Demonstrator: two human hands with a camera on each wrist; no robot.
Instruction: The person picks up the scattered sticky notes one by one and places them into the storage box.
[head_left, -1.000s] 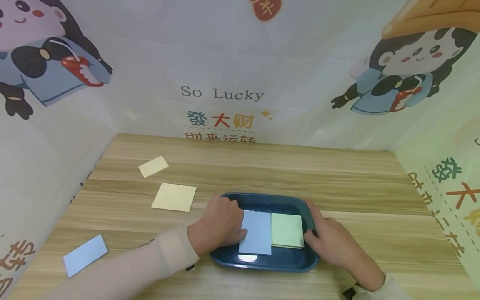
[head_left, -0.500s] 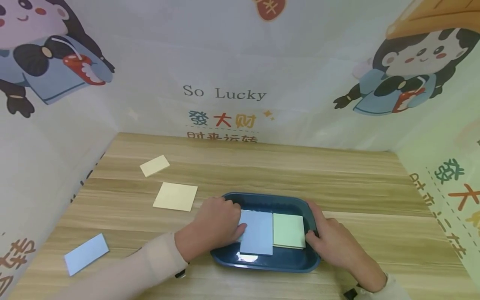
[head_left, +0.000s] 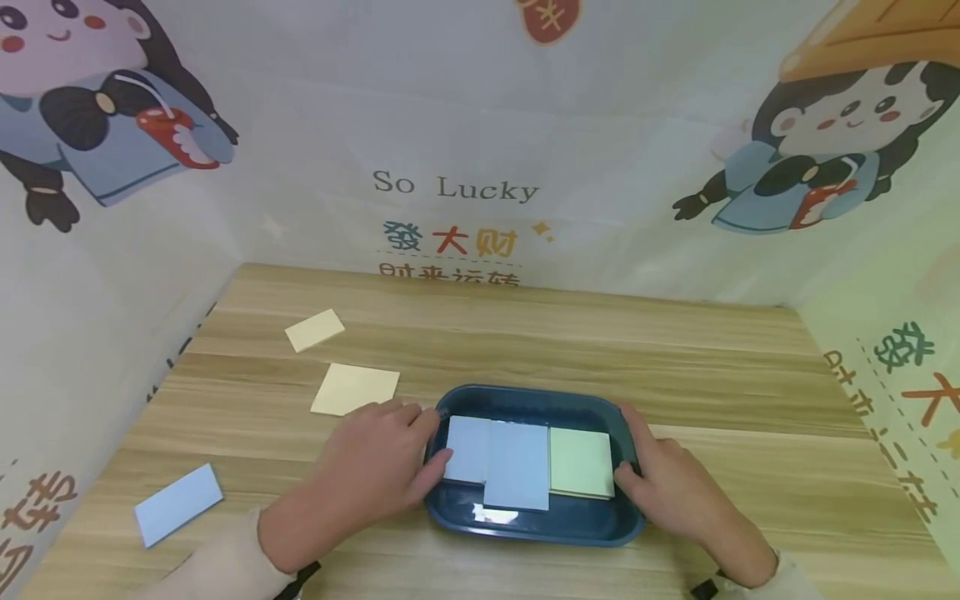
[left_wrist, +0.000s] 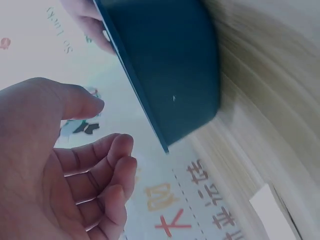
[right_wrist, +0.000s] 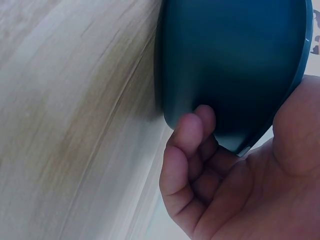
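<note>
A dark blue tray (head_left: 534,527) sits on the wooden table near the front edge. Inside lie two light blue notes, one (head_left: 465,448) partly under the other (head_left: 517,467), and a green note (head_left: 582,462) to their right. My left hand (head_left: 423,442) lies just outside the tray's left rim with relaxed fingers and holds nothing. In the left wrist view that hand (left_wrist: 110,135) is loosely curled, with a gap to the tray (left_wrist: 165,65). My right hand (head_left: 626,468) grips the tray's right rim. The right wrist view shows its fingers (right_wrist: 192,135) curled against the tray wall (right_wrist: 225,60).
Two pale yellow notes (head_left: 355,388) (head_left: 315,330) lie on the table to the tray's left and behind. A light blue note (head_left: 178,504) lies at the front left. Printed backdrop walls (head_left: 457,192) close in the table on three sides.
My left hand has drawn back to the left, out of the tray, uncovering a second blue note. My right hand has kept its grip on the right rim.
</note>
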